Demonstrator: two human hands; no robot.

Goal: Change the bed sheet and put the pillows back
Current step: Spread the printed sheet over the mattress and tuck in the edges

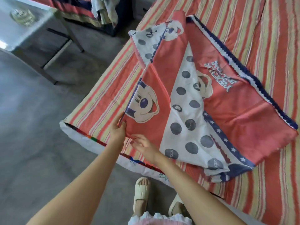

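1. Red-and-white printed bed sheet [203,101], folded, with cartoon mouse faces, grey dots and a navy star border. It lies on the striped mattress cover [267,38], near the bed's near-left corner.
2. Long axis: runs diagonally from the upper left down to the lower right. The navy scalloped hem lies along the far side.
3. Left hand [117,129]: thumb and fingers pinch the sheet's near-left edge and lift it off the bed. The fingertips are hidden behind the raised cloth.
4. Right hand [144,146]: fingers loosely spread and lying against the sheet's lower edge just beside the left hand. Whether it grips the cloth cannot be told.
5. Hidden or cut off: the sheet's inner layers are concealed by its folds. The printed lettering is upside down and only partly readable. The bed runs out of view at the right and top.
6. Grey table [40,18], upper left, cropped, with a blurred glass dish [22,17] on it.
7. Cream slippers [142,194] on the grey floor [32,127], the right one partly behind the right forearm.
8. Cloth heap [105,8] at the top edge, indistinct.
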